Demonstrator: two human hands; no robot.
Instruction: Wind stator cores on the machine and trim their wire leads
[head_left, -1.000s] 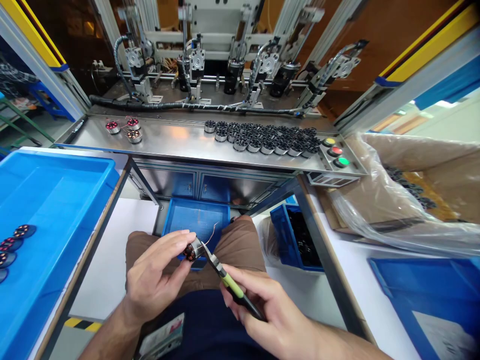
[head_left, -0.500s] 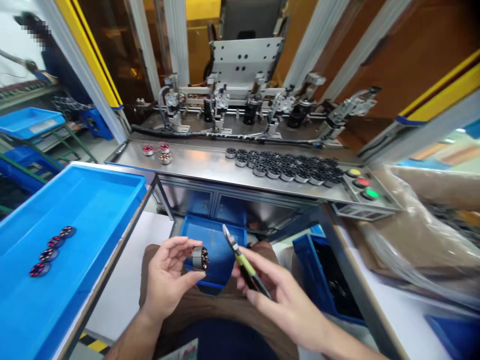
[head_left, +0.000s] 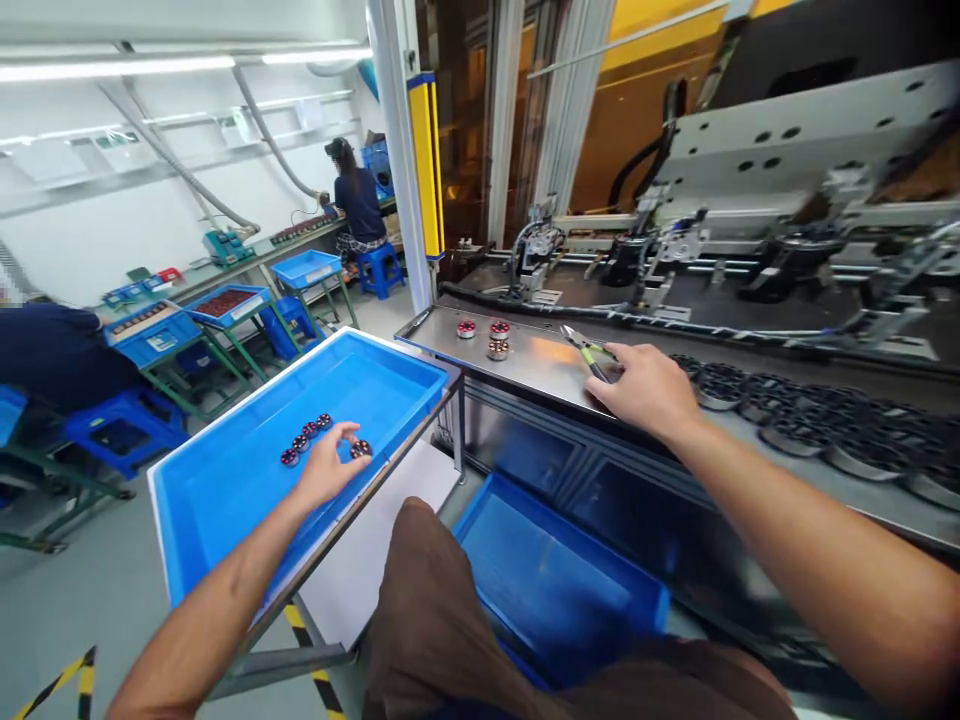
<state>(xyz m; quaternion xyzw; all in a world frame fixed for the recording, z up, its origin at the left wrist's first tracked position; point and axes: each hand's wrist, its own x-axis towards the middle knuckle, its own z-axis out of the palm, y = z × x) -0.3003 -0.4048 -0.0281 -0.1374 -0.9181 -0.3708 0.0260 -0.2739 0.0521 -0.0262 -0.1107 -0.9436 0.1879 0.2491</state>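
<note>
Stator (head_left: pixel 361 448), a small round part with copper-coloured windings, sits at the fingertips of the left hand (head_left: pixel 328 468) inside the big blue tray (head_left: pixel 225 500). The fingers are curled round it and seem to pinch it lightly, right at the tray floor. It looks like the step of setting this part down at the end of a short row. Just beside it lie four more wound parts (head_left: pixel 306 442) in a line, close together.

The right hand (head_left: pixel 646 392) is stretched out over the steel tabletop (head_left: pixel 540 360) of the machine. It is closed around a pair of cutters (head_left: pixel 589 353) with green handles, and the metal tips poke out toward the left. The cutters look to be touching or almost touching the steel.

Near the cutter tips stand three wound parts (head_left: pixel 487 338) in a little group. Farther right is a big bunch of dark bare rings (head_left: pixel 810 420), blurred in this view.

Next, I think the left hand needs to open its fingers gently so the part stays flat beside its neighbours and does not roll. The right hand would need to let go of the cutters where they will not slide off.

A second blue bin (head_left: pixel 555 590) sits low by the knee. Other people sit at benches far off on the left.
</note>
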